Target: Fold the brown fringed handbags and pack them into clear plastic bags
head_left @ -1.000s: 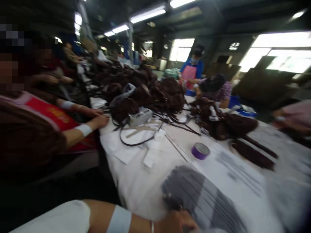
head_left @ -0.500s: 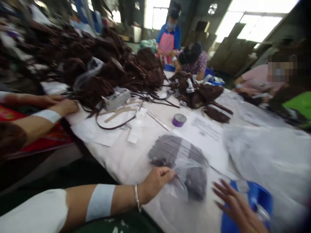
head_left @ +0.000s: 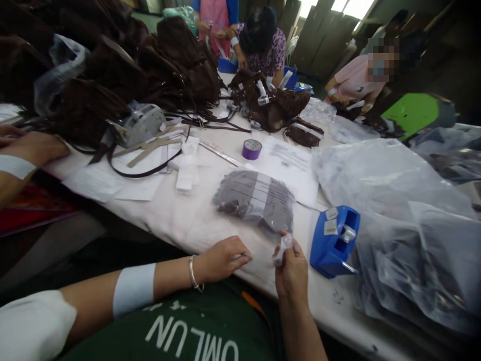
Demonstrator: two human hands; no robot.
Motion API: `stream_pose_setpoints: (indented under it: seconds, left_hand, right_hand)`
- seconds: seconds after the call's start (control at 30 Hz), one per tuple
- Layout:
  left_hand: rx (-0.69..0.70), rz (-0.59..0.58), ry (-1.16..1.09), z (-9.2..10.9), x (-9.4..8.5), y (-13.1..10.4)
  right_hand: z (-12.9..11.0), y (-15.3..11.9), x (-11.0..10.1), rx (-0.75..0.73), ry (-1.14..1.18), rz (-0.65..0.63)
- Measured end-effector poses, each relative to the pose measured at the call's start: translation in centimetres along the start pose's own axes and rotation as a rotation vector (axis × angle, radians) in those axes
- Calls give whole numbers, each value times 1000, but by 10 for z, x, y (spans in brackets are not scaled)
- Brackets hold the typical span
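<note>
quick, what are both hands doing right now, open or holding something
Left hand: closed, fingers curled; cannot tell whether anything is pinched in it.
Right hand: closed, holding bunched plastic.

On the desk point(head_left: 165, 220), a wrapped packet point(head_left: 255, 198) lies before me, beyond my left grip point(head_left: 221, 258) and my right grip point(head_left: 293, 268), which has some plastic point(head_left: 284, 248) in it. Right of the packet stands a tape dispenser point(head_left: 328, 240), with plastic sheeting point(head_left: 376, 173) farther right. Behind the packet are a tape roll point(head_left: 251, 150) and a paper sheet point(head_left: 298, 163), the sheet to the right. Farther back lie some bags point(head_left: 280, 108); left of them, a larger bag heap point(head_left: 158, 70). Papers point(head_left: 97, 180) lie before that heap, right of a co-worker's hand point(head_left: 33, 145).
</note>
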State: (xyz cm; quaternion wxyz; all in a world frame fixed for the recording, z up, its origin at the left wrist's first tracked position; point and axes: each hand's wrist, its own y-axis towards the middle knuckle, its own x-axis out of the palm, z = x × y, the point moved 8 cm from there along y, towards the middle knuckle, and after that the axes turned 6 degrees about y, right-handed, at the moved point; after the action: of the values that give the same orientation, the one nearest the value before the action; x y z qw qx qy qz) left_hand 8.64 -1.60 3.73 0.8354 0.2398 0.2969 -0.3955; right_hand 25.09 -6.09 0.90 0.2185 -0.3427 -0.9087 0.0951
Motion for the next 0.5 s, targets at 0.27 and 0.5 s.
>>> stream_pose_setpoints:
  seconds: [0.27,0.5]
  left_hand:
    - [85,-4,504,-46,-7,-7]
    - [141,331,328,-16,-50,-5]
  right_hand:
    - [13,-33,6,13,-507,-196]
    - [33,-50,90,-350,-820,-643]
